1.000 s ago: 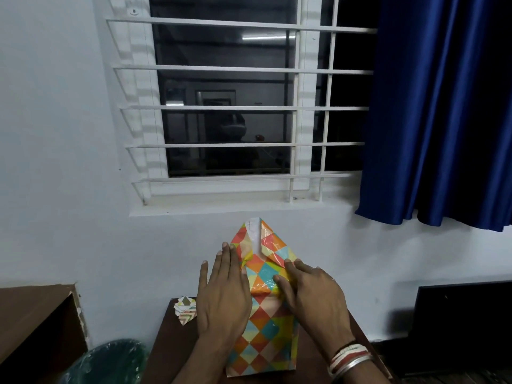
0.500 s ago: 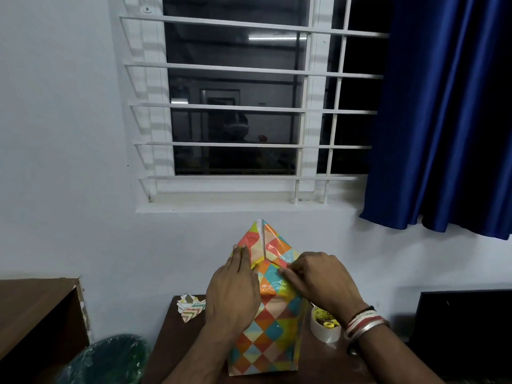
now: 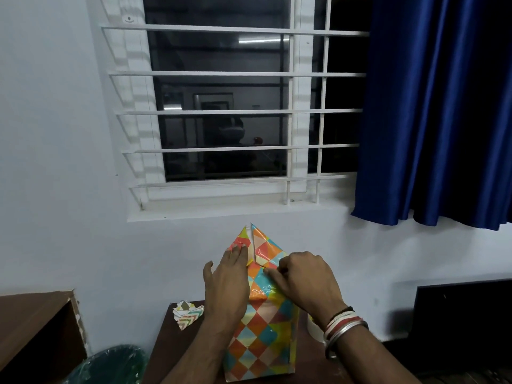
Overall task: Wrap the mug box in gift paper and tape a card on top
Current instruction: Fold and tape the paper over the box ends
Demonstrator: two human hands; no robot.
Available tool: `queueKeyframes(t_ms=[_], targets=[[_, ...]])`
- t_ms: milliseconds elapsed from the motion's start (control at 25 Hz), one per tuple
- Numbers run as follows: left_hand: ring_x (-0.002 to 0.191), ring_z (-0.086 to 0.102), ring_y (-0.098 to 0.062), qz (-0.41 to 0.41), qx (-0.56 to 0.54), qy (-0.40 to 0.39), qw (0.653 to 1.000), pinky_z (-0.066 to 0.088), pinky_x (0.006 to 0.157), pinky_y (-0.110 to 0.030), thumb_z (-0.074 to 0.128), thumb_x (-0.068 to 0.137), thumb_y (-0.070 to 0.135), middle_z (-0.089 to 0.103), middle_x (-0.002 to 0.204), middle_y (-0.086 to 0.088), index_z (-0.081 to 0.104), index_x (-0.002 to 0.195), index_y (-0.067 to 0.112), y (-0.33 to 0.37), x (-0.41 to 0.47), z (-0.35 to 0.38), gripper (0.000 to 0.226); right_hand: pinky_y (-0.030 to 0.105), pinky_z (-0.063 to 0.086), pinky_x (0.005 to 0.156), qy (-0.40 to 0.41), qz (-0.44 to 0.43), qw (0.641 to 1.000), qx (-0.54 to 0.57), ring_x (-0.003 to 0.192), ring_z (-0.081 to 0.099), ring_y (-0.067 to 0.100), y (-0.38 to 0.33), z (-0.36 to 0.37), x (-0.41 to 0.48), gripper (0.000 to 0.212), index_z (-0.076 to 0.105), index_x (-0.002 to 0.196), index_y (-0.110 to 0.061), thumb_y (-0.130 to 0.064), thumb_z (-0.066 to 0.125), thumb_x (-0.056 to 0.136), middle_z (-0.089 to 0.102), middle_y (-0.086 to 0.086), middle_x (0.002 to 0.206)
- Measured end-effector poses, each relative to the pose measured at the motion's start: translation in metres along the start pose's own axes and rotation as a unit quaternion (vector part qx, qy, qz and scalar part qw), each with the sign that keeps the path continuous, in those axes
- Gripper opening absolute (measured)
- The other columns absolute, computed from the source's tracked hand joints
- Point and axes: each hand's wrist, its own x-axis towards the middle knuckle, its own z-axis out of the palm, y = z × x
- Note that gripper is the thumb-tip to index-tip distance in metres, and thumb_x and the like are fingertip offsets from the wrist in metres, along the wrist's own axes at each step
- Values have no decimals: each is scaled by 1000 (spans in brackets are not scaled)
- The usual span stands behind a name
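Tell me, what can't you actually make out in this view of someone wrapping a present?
All in the head view:
The box itself: fully covered by the gift paper.
White roll: mostly behind the right wrist; probably tape, unconfirmed.
Right hand fingertips: curled out of sight into the fold they pinch.
Patterned paper bits: too small to tell what they are.
Green object: cut off by the bottom edge.

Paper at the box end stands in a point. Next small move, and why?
Probably fold the pointed flap down over the wrapped box, ready for tape. Both side folds are in: the left hand lies flat on one, the right hand pinches the other's crease. The tape roll sits beside the right wrist.
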Motion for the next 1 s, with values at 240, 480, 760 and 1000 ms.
queueKeyframes(t_ms=[240,480,760,1000], targets=[[159,10,-19,41,-44,19,998,10,127,-30,30,110,46,4,173,-3,0,165,16,7,-7,0,70,27,52,83,16,-35,999,9,100,64,14,0,1,-13,52,65,132,-35,-67,38,100,67,-6,113],[159,-2,-11,93,-63,25,993,-2,122,-21,14,110,46,-8,172,6,-6,164,23,0,-14,-1,62,20,36,69,21,-59,998,3,100,55,9,3,13,-12,53,65,134,-38,-65,31,103,58,-9,108],[159,-2,-10,103,-50,21,993,-5,118,-21,0,106,53,-10,171,9,-7,164,25,-4,-22,4,65,22,43,76,51,-94,994,6,105,57,9,12,18,-14,49,70,126,-41,-65,34,103,64,-20,130],[157,19,-18,111,-32,34,993,8,119,-29,-4,101,60,9,171,1,13,165,26,-3,-27,10,74,21,50,85,91,-132,985,60,98,64,5,17,27,-12,47,78,113,-34,-56,37,102,74,-18,111]])
